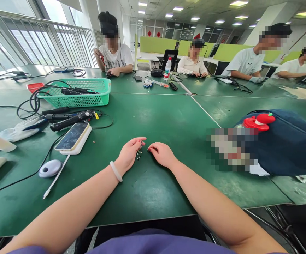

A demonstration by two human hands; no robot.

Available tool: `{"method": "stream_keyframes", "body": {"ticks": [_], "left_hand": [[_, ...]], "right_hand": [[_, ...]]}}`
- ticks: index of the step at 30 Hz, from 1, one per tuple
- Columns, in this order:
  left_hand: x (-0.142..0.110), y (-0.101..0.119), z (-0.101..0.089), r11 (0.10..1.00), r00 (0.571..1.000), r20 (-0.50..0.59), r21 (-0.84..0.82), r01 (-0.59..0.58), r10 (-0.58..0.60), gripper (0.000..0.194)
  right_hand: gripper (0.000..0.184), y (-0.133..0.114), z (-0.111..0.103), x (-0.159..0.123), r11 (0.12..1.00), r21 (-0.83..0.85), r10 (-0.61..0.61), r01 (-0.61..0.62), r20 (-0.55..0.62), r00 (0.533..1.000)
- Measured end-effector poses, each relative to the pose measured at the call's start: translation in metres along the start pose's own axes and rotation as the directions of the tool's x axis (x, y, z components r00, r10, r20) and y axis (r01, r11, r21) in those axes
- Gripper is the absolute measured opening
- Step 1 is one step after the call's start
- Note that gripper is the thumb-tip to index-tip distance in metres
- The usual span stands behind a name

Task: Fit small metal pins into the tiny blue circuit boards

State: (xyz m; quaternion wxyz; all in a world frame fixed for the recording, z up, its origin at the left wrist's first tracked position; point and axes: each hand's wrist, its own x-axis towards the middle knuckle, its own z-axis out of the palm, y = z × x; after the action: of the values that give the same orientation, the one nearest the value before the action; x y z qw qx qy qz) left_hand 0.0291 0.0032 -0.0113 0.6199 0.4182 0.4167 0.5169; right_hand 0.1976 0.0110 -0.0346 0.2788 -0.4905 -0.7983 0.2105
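My left hand (130,153), with a white band (116,171) around its wrist, is low over the green table. Its fingers are curled together around something small and shiny that I cannot make out. Just beneath those fingers are a few tiny dark and metallic pieces (139,155); whether they hang or lie on the tabletop is unclear. A short gap to the right, my right hand (162,154) rests with bent fingers and the thumb pressed against them. Anything inside that pinch is hidden.
On the left are a phone (73,137) on a white block, a lilac oval device (50,168), gloves (23,129), black cabled tools (72,120) and a green basket (82,93). A dark blue bag (293,141) lies right. Several people sit across the table (153,197).
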Motion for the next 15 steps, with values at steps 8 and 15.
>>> {"method": "stream_keyframes", "body": {"ticks": [8, 15], "left_hand": [[0.005, -0.001, -0.014, 0.944, 0.983, -0.181, -0.330, -0.029, -0.033, 0.016], [0.029, 0.029, -0.071, 0.891, 0.724, -0.547, 0.400, -0.214, 0.419, 0.027]], "right_hand": [[0.018, -0.002, -0.001, -0.001, 0.999, 0.026, 0.037, -0.037, -0.006, 0.999], [0.019, -0.004, -0.003, -0.002, 0.998, 0.032, 0.056, -0.056, -0.001, 0.998]]}}
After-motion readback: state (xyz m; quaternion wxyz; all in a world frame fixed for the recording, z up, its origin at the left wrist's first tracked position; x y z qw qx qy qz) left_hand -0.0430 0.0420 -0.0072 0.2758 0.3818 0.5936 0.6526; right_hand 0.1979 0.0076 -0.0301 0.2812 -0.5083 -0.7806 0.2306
